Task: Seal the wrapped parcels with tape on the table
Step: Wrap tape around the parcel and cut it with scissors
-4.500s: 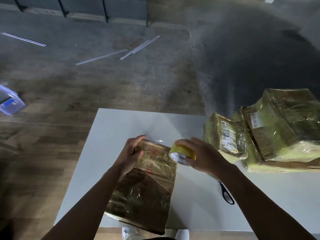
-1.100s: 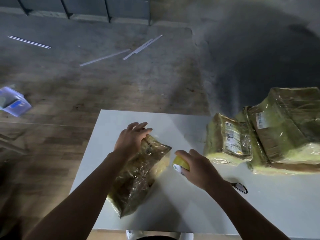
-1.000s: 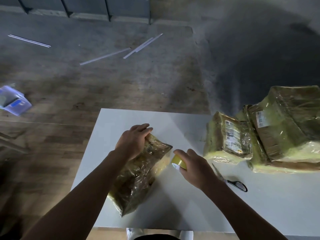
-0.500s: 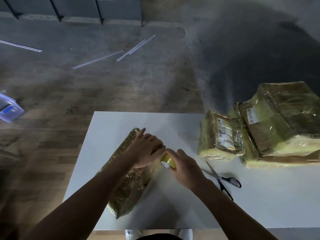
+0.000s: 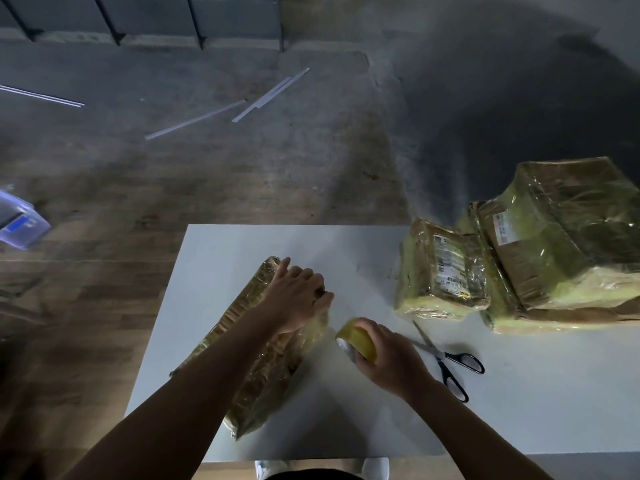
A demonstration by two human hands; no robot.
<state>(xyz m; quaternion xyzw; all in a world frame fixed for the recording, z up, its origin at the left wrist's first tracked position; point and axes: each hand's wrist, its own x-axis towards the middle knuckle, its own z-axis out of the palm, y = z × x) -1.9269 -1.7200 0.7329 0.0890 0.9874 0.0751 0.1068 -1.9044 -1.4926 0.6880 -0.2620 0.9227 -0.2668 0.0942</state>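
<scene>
L hand (image 5: 298,299) sits on the far-right edge of the wrapped parcel (image 5: 273,375), most fingers curled over that edge and pinning it to the table (image 5: 346,427); R hand (image 5: 391,358) is clamped round the yellow tape roll (image 5: 356,342), held just beside the parcel's right side; can't tell for sure if a strip already spans roll to parcel. Risks, as I judge them: film wrap is slick and crinkled, so tape may grab wrinkles and seal w/ gaps; pulling at an angle could twist the tape or fold it onto itself; if the L hand eases off, the light parcel may slide or lift w/ the pull; scissors (image 5: 446,362) lie open near the R wrist, so a quick reach could catch a blade. Writing: white shipping labels w/ barcodes on the small parcel (image 5: 443,275) and the big parcel (image 5: 561,244) behind it, text too small to read; print on the roll's core unreadable; no brand legible.
</scene>
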